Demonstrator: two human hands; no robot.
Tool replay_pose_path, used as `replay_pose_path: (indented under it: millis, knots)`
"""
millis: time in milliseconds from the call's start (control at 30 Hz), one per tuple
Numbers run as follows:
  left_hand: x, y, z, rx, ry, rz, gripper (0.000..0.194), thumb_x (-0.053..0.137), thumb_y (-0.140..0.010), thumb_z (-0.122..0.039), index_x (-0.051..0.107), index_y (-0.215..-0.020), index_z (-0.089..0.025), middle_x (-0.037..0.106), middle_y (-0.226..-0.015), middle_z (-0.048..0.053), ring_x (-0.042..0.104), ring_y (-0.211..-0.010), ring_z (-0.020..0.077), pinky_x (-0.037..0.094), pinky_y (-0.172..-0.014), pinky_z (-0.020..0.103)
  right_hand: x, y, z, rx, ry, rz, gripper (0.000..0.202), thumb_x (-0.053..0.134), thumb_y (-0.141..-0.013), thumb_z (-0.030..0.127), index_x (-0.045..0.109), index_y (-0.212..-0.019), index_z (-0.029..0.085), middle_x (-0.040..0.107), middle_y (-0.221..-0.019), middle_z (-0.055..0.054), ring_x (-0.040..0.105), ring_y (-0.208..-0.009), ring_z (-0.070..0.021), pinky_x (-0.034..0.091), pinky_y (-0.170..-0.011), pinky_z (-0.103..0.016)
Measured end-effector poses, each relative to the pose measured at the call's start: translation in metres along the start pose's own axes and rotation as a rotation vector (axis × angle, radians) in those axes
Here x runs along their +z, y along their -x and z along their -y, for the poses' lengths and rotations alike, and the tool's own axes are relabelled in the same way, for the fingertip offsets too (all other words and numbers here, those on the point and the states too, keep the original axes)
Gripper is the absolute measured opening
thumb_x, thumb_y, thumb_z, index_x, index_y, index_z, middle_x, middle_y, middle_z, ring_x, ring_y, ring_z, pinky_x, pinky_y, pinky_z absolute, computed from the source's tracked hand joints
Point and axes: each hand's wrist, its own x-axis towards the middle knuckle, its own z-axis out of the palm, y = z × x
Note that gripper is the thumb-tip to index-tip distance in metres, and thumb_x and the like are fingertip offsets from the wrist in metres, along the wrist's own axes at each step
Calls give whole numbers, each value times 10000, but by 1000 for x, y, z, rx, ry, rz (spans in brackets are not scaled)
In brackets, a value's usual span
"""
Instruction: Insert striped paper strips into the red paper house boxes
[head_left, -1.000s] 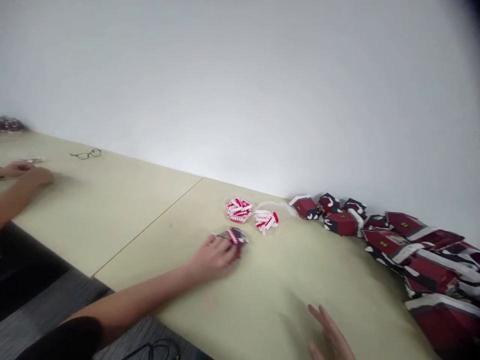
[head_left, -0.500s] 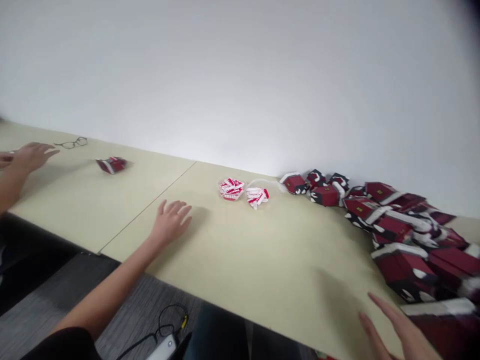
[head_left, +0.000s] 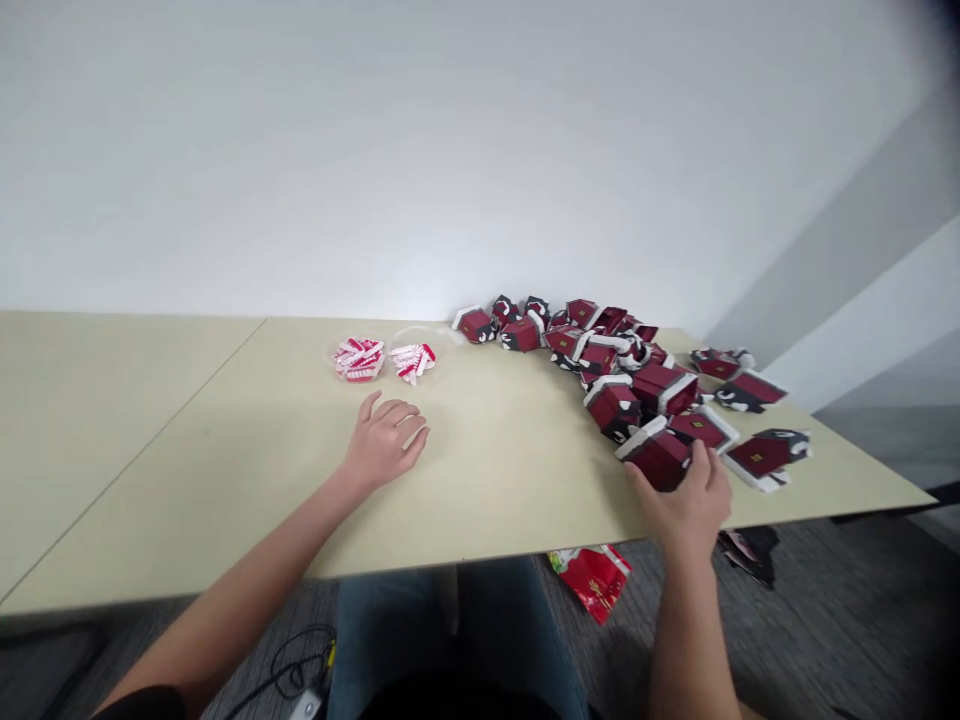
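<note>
My left hand is over the table, palm down, holding nothing, its fingers apart and slightly curled. Just beyond it are two clear round containers of small red-and-white packets: the left packets and the right packets. At the front of a heap, my right hand has its thumb and fingers around a dark red paper box with a white fluffy edge. The fingertips partly hide its right side. Similar dark red, black and white boxes lie piled behind it.
The pale table has a seam on the left and runs along a white wall. A few boxes lie right of the heap. Below the front edge are a red packet and a black cable on the floor.
The view has swung right; the other person's hands, the glasses and the far-left box have left it. My right hand has reached to the heap and closed around the nearest box.
</note>
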Motion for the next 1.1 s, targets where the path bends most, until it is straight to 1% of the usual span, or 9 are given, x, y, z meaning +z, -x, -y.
replay_pose_path:
  millis: [133, 300, 367, 467, 600, 700, 833, 967, 1100]
  knots:
    - [22, 1, 9, -50, 43, 15, 350, 398, -911, -404, 694, -960, -225, 594, -1083, -7, 505, -1069, 55, 81, -1250, 397, 6, -13, -8, 267, -70, 73, 1067, 741, -589, 569, 343, -1454, 86, 525, -1287, -234, 500, -1138, -402, 368, -941, -553]
    - [28, 12, 19, -135, 125, 44, 368, 405, -901, -437, 696, -951, -217, 602, -1054, -7, 509, -1037, 51, 63, -1270, 395, 0, 1, 12, 304, -89, 34, 759, 718, -608, 613, 613, -1180, 125, 626, -1121, -184, 561, -996, -375, 324, -915, -605]
    - [27, 13, 16, -143, 158, 63, 380, 424, -886, -473, 697, -949, -215, 599, -1071, -4, 507, -1048, 58, 70, -1278, 395, -2, 14, 30, 190, -104, 41, 680, 682, -658, 632, 630, -1132, 147, 629, -1114, -177, 560, -1003, -383, 328, -900, -600]
    - [24, 5, 6, -125, 256, 100, 420, 467, -861, -517, 701, -959, -182, 582, -1123, 15, 503, -1086, 60, 136, -1280, 358, 5, 27, 65, -152, -234, 175, 567, 662, -734, 580, 606, -1130, 177, 644, -1078, -138, 587, -974, -344, 356, -891, -531]
    - [18, -22, -2, -166, 475, 91, 536, 396, -891, -566, 648, -1130, -157, 542, -1203, 46, 507, -1132, 52, 348, -1164, 250, 37, 27, 119, -708, -400, 373, 289, 637, -815, 353, 610, -1057, 198, 631, -1155, -112, 569, -1075, -286, 278, -975, -462]
    - [12, -39, 3, -211, 634, 149, 613, 346, -896, -612, 605, -1193, -143, 529, -1225, 59, 521, -1119, 49, 446, -1012, 162, 61, 20, 149, -914, -354, 434, 242, 534, -829, 131, 610, -1047, 205, 544, -1325, -108, 439, -1257, -280, 251, -982, -435]
    - [13, -39, 14, -179, 698, 219, 630, 454, -843, -634, 590, -1235, -160, 492, -1277, 62, 503, -1179, 65, 463, -1011, 155, 79, 4, 167, -1081, -286, 501, 439, 399, -801, -27, 610, -1090, 227, 500, -1384, -69, 379, -1287, -259, 269, -965, -416]
    - [27, -25, 20, -110, 652, 186, 594, 515, -829, -601, 586, -1268, -208, 404, -1367, 54, 401, -1330, 93, 375, -1189, 232, 99, -23, 192, -1011, -380, 572, 487, 363, -774, -49, 616, -1099, 211, 559, -1293, -66, 471, -1176, -210, 328, -939, -359]
    - [35, -18, 25, -49, 582, 244, 540, 498, -857, -559, 590, -1270, -224, 398, -1365, 61, 420, -1307, 85, 367, -1207, 252, 135, -44, 242, -976, -399, 735, 420, 367, -840, 8, 610, -1136, 179, 616, -1171, -74, 539, -1033, -185, 383, -870, -311]
